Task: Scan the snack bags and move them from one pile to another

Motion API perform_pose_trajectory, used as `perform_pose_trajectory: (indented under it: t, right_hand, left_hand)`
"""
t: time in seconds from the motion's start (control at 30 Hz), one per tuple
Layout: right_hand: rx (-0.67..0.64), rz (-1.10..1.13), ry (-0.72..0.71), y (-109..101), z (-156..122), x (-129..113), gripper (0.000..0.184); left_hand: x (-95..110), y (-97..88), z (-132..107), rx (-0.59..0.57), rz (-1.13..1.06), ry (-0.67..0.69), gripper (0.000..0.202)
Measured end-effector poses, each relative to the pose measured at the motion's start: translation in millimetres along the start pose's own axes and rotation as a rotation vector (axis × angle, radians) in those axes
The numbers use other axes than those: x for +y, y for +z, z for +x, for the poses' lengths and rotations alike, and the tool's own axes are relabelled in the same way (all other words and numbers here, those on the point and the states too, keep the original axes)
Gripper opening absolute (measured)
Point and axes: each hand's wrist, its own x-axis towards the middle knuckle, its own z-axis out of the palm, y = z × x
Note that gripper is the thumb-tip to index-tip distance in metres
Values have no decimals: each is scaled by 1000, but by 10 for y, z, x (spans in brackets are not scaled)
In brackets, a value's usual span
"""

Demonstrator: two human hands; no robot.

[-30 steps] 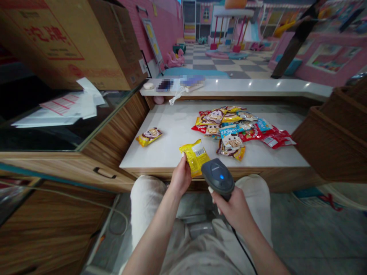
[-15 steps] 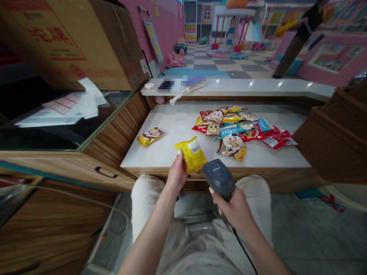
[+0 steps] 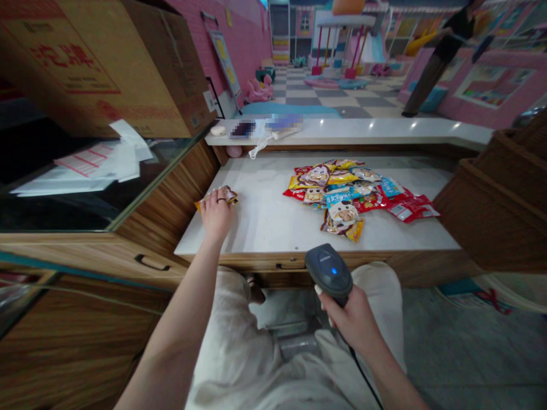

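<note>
The left fingers (image 3: 222, 203), one wearing a dark ring, lay spread and slightly curved over a small yellow-and-brown foil snack packet (image 3: 229, 195), with the palm down. From this angle I could not tell whether they pinched the foil or only rested on it. The packet sat near the left edge of the white stone bench (image 3: 265, 228), mostly covered by the left hand (image 3: 216, 217). The step in hand appeared to be taking up this packet, and the next move called for working the fingers under its edge to lift it clear.

The right fingers (image 3: 331, 304) were closed around the grip of a dark grey handheld barcode scanner (image 3: 328, 270), which showed a lit blue light and was held just above the bench's front edge, well apart from the packet. A thin black cable (image 3: 363, 367) ran down from it. The left arm (image 3: 179, 330) reached forward and across, while the right arm (image 3: 384, 364) stayed low. Farther right, a heap of red, yellow and blue snack packets (image 3: 342, 196) lay on the bench.
</note>
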Motion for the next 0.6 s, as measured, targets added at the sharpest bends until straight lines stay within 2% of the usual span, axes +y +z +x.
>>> perform_pose_trajectory:
  t: [0.1,0.17,0.23,0.33,0.43,0.5,0.6]
  right_hand:
    - [-13,25,30,-27,3,-1,29]
    - [-6,38,43,-53,4,-4,30]
    - [12,51,54,-84,4,-11,30]
    - [42,62,67,-140,4,-41,30]
    - [47,60,71,-206,-3,-84,30]
    - [46,56,74,-252,-17,-97,30]
    - [61,63,84,-310,-54,-66,30]
  left_hand:
    - [21,79,81,12,-53,57,77]
    - [199,189,61,-27,55,132,75]
    - [485,366,-58,-142,114,254,74]
    - [994,744,-404,-413,-33,439,67]
    - [1434,1185,-786,-629,-232,475,61]
    - [1629,1469,-961,-712,-259,508,63]
    - [1769,1818,-1072,-749,-131,555,73]
